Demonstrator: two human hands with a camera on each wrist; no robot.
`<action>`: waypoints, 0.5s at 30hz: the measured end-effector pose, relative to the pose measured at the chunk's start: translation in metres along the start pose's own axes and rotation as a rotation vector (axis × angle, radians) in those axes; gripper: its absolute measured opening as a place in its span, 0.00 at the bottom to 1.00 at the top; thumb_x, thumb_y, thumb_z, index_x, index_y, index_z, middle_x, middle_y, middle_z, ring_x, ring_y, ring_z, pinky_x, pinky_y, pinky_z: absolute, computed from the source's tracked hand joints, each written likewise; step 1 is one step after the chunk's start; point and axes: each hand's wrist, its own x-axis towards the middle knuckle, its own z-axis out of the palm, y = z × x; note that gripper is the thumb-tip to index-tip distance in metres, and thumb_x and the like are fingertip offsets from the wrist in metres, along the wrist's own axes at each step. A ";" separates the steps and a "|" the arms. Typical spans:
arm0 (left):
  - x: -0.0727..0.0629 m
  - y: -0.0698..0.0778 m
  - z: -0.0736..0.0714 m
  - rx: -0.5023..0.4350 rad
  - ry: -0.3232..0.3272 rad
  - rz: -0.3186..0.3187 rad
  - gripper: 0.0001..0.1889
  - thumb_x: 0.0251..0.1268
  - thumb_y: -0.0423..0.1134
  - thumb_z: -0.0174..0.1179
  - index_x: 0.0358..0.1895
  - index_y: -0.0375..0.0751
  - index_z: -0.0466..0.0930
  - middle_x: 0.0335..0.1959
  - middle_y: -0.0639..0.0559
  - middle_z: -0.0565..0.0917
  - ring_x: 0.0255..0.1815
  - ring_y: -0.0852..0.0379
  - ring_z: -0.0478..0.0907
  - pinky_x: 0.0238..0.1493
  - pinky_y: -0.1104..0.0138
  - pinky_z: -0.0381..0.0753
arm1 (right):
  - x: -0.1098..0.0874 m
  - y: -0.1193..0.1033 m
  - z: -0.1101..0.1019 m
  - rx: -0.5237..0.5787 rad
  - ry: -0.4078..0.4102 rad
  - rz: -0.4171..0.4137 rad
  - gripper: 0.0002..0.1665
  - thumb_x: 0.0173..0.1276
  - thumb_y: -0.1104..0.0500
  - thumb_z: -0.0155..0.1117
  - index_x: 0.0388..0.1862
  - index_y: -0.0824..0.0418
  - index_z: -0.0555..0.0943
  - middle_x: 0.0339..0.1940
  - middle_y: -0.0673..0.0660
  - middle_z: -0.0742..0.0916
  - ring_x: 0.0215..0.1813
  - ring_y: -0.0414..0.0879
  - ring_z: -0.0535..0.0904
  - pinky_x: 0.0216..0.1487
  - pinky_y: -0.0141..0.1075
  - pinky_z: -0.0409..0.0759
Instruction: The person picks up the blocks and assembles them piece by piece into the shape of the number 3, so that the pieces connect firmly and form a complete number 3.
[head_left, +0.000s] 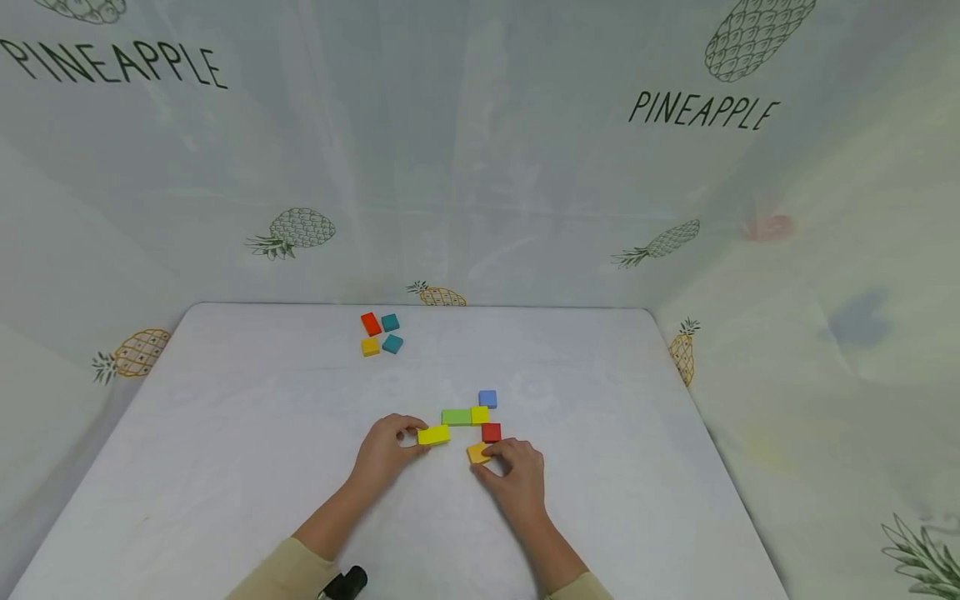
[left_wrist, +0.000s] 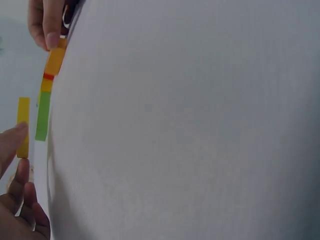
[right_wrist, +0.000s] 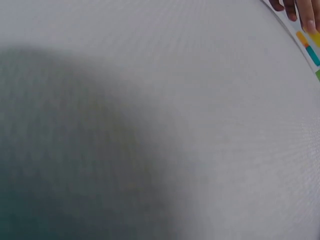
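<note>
In the head view my left hand (head_left: 388, 454) pinches a long yellow block (head_left: 433, 436) by its left end, between thumb and fingers. My right hand (head_left: 519, 477) pinches an orange block (head_left: 476, 453) just below a red block (head_left: 491, 432). A light green block (head_left: 456, 417) lies end to end with a small yellow block (head_left: 480, 415), and a blue block (head_left: 487, 399) sits behind that one. From the left wrist, the held yellow block (left_wrist: 23, 112) appears raised beside the green block (left_wrist: 43, 116). The right wrist view catches only part of the left hand (right_wrist: 306, 12) at its corner.
Toward the back of the white table (head_left: 262, 400) lie a red-orange block (head_left: 371, 324), a yellow-orange block (head_left: 371, 347) and two teal blocks (head_left: 392, 343). A pineapple-print curtain (head_left: 465, 150) rises behind the table. Something black (head_left: 348, 582) is at the left sleeve.
</note>
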 end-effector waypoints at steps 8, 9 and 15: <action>-0.006 0.004 0.010 0.025 -0.045 0.037 0.14 0.48 0.39 0.77 0.41 0.51 0.87 0.31 0.62 0.77 0.36 0.58 0.70 0.40 0.63 0.75 | 0.001 -0.001 0.000 0.001 0.002 -0.009 0.14 0.49 0.53 0.81 0.34 0.47 0.85 0.33 0.38 0.84 0.41 0.39 0.74 0.49 0.43 0.69; -0.006 0.004 0.011 0.026 -0.048 0.047 0.14 0.48 0.39 0.77 0.41 0.51 0.87 0.31 0.62 0.77 0.36 0.58 0.70 0.40 0.62 0.75 | 0.001 0.000 0.000 -0.003 0.002 -0.013 0.14 0.49 0.52 0.81 0.34 0.47 0.85 0.33 0.38 0.84 0.41 0.39 0.74 0.49 0.43 0.69; -0.009 0.005 0.018 0.053 -0.065 0.056 0.14 0.48 0.40 0.77 0.40 0.53 0.87 0.31 0.64 0.77 0.36 0.59 0.70 0.40 0.63 0.74 | 0.001 0.001 0.000 -0.010 -0.001 -0.012 0.14 0.50 0.52 0.81 0.34 0.47 0.86 0.33 0.38 0.84 0.41 0.39 0.74 0.50 0.43 0.69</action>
